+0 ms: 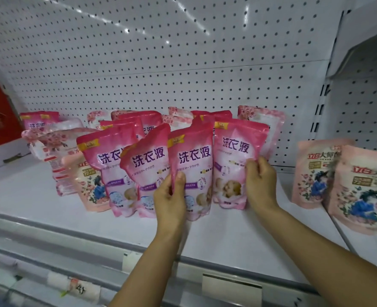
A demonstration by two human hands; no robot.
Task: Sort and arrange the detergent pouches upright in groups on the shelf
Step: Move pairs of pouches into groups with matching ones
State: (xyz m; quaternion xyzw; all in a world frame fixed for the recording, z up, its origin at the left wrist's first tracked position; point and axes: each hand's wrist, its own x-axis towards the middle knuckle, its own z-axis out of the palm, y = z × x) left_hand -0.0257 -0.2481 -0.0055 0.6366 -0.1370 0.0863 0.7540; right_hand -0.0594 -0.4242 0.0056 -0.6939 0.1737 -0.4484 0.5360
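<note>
Both your hands on the front row of pink pouches.
Your left hand (171, 196) pinches the pink pouch (190, 169) upright mid-shelf (28, 196); your right hand's (260, 182) fingers curl round its 3 o'clock neighbour pouch (234, 160) (2 peach pouches (311, 171) stand further toward 3 o'clock).

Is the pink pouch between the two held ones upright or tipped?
Tipped. The pink pouch leans left, its top edge slanting, beside the straighter pouch the left hand grips.

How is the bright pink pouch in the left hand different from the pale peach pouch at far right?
The bright pink pouch is deep pink with purple lettering and gripped by the left hand; the pale peach pouch has red lettering, a blue flower picture, and stands untouched. Both stand upright on the shelf.
</note>
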